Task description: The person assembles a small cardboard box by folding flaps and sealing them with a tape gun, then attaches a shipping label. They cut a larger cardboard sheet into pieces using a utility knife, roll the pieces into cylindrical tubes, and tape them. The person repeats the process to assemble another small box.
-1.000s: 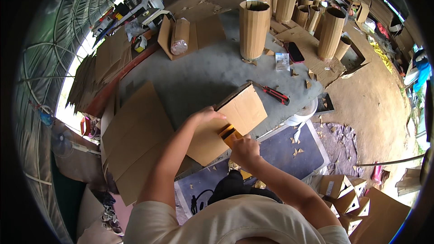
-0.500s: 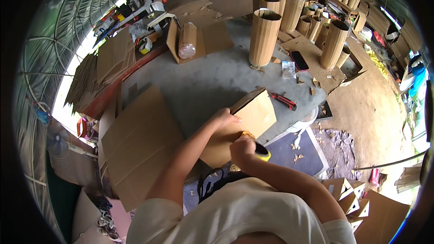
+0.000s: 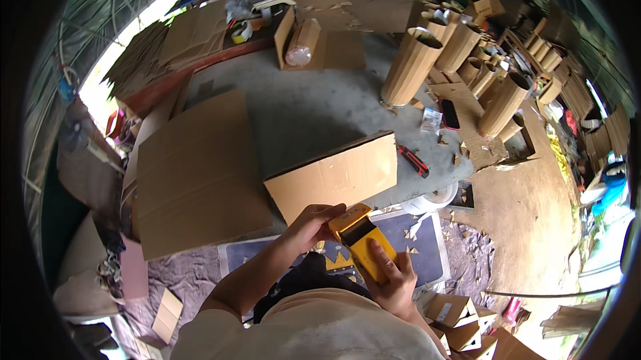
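Note:
In front of my body I hold a yellow boxy case (image 3: 374,243) with a dark gap near its upper end; its exact kind is unclear. My right hand (image 3: 395,280) wraps round its lower part, fingers across its face. My left hand (image 3: 312,228) is closed at the upper left end, thumb along the yellow edge. Just beyond, a folded cardboard piece (image 3: 334,181) rests at the grey table's (image 3: 294,116) near edge, untouched by either hand. A red-and-black utility knife (image 3: 414,161) lies to its right.
A large flat cardboard sheet (image 3: 197,173) lies at left. Tall cardboard tubes (image 3: 412,70) stand at the far right, near a phone (image 3: 449,114) and a small clear packet (image 3: 431,120). A wrapped roll (image 3: 302,43) sits on cardboard at the back. Folded cardboard pieces (image 3: 454,313) are low at right.
My left hand has left the cardboard and taken hold of the yellow case's end. My right hand has drawn the case away from the cardboard, toward me. The view has shifted.

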The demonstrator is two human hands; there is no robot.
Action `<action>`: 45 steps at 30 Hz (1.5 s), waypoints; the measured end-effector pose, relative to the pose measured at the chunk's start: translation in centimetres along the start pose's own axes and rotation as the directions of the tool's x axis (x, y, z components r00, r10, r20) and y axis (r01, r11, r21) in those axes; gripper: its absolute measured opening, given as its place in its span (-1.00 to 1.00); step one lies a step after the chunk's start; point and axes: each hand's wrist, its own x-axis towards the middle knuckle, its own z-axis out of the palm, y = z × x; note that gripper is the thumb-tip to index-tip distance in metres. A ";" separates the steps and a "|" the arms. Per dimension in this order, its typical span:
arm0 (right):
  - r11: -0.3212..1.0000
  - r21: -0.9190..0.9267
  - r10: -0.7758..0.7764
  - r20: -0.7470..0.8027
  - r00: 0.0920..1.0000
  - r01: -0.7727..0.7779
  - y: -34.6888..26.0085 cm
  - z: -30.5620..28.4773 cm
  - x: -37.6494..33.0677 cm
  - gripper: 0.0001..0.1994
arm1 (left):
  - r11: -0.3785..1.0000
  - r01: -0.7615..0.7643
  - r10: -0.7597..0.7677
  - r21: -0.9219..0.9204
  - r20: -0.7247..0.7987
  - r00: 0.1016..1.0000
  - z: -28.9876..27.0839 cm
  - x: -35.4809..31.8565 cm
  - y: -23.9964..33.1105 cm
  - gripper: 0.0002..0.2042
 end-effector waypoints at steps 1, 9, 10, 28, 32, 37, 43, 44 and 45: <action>1.000 0.019 -0.016 0.004 1.000 0.015 0.0 0.1 -0.6 -0.36 | 1.000 -0.003 0.003 0.008 -0.032 0.999 -0.3 -0.9 -0.5 -0.65; 0.986 0.072 -0.157 0.061 0.986 0.153 -1.8 3.3 0.2 -0.35 | 0.813 -0.162 0.336 0.559 -0.223 0.915 -4.3 -2.7 1.8 -0.81; 0.985 0.080 -0.154 0.044 0.987 0.150 -2.1 3.6 0.3 -0.35 | 0.832 -0.202 0.350 0.517 -0.207 0.914 -4.6 -3.0 3.9 -0.82; 0.961 -0.277 0.017 0.075 0.997 0.004 -7.4 11.9 6.7 -0.36 | 0.785 -0.304 0.385 0.539 -0.042 0.922 -15.9 9.2 12.5 -0.87; 0.947 -0.323 0.031 0.109 0.994 0.006 -7.7 12.8 7.7 -0.37 | 0.698 -0.332 0.433 0.634 -0.005 0.901 -17.5 11.2 11.3 -0.88; 0.921 -0.389 0.067 0.150 0.986 -0.003 -7.5 13.3 7.7 -0.38 | 0.488 -0.347 0.520 0.801 0.052 0.853 -19.2 12.6 7.9 -0.86; 0.920 -0.391 0.070 0.179 0.981 0.005 -6.4 14.0 7.0 -0.39 | 0.484 -0.267 0.456 0.833 0.020 0.890 -19.5 12.5 4.8 -0.68; 0.914 -0.407 0.065 0.168 0.984 0.009 -6.5 14.3 7.1 -0.38 | 0.470 -0.215 0.437 0.856 -0.014 0.900 -19.8 12.7 4.6 -0.58; 0.914 -0.406 0.069 0.171 0.983 0.007 -6.5 14.2 7.1 -0.38 | 0.455 -0.161 0.418 0.876 -0.051 0.907 -20.1 13.0 4.4 -0.49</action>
